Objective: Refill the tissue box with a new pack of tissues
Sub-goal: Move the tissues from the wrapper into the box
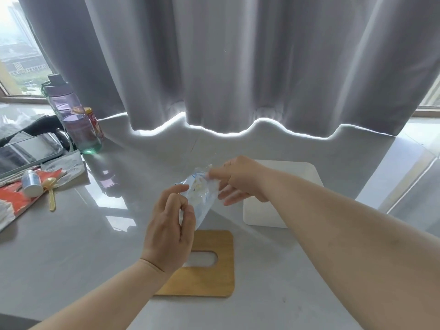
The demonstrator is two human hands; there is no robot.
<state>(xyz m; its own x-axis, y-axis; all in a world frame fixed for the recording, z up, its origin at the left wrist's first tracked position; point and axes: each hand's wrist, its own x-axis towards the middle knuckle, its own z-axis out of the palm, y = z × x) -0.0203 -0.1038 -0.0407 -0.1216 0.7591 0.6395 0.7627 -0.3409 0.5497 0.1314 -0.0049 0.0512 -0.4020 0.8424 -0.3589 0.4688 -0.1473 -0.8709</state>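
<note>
Pack [200, 194], clear crinkled plastic, was held above the middle of the counter [83, 246] between both hands. The left hand [166, 229] pinched its lower end and the right hand [240, 179] pinched its upper end. Below, a slotted wooden lid [209, 279] lay flat by the near edge. A white box [262, 215] sat toward the right edge.
</note>
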